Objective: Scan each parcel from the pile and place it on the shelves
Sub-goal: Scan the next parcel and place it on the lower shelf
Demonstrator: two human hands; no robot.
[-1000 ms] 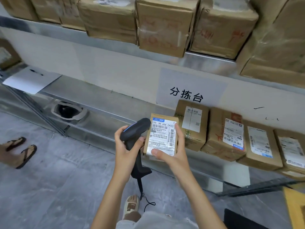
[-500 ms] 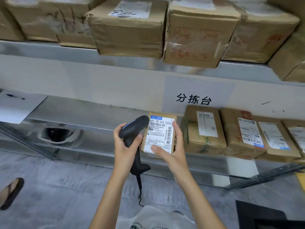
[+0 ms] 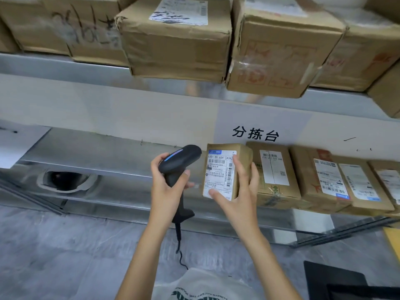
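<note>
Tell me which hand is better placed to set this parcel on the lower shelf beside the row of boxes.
The right hand: it already holds the parcel, just in front of the lower shelf and beside the row of boxes. The left hand is occupied gripping the scanner.

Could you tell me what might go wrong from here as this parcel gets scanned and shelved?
The right hand holds the small parcel with a finger lying across its label, which might block the barcode. The scanner in the left hand points past the parcel's top edge, so the scan may miss. The scanner's cable hangs loose below and could snag.
</note>
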